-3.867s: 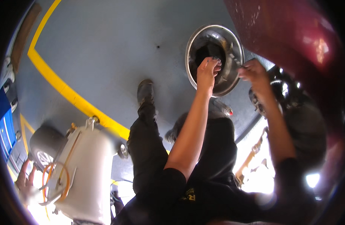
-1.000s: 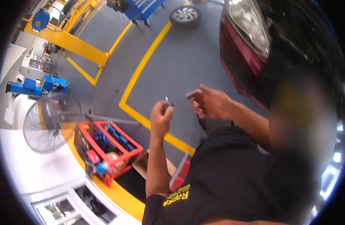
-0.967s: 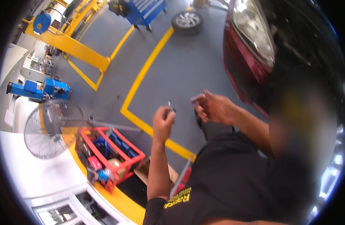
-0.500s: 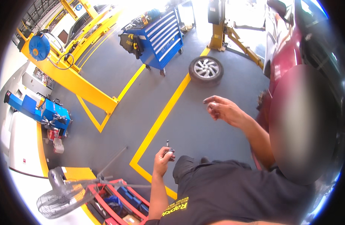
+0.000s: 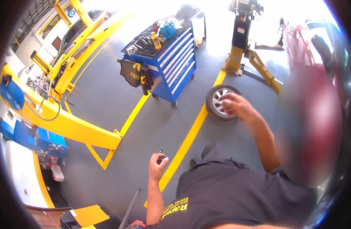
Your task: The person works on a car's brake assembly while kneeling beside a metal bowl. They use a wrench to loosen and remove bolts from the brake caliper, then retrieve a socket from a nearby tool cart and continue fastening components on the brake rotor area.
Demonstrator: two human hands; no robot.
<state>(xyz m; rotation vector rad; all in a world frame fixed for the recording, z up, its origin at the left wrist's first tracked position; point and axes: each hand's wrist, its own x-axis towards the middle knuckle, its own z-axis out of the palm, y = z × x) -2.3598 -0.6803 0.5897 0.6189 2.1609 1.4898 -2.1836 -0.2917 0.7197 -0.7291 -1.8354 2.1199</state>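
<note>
My left hand (image 5: 157, 168) is closed around small dark metal parts (image 5: 160, 160) at the lower middle. One slim, bolt-like piece stands up out of the fingers; the exact kind is too small to make out. My right hand (image 5: 239, 108) is held out in the air to the right, its fingers loosely bent and a little apart, slightly blurred, with nothing seen in it. Behind that hand, a wheel with a silver rim and black tyre (image 5: 211, 107) lies flat on the floor, partly covered by the fingers. No contact between hand and wheel is visible.
Ahead stands a blue tool cabinet (image 5: 178, 72) on castors, with bottles and tools on top. A yellow lift post (image 5: 234, 59) and its arm are beyond the wheel. Yellow lift beams (image 5: 80, 128) fill the left. A dark red car (image 5: 337, 72) is close on the right.
My view has shifted and turned toward the tool cabinet. The right hand now overlaps the wheel in view. The left hand keeps its hold on the metal parts.
</note>
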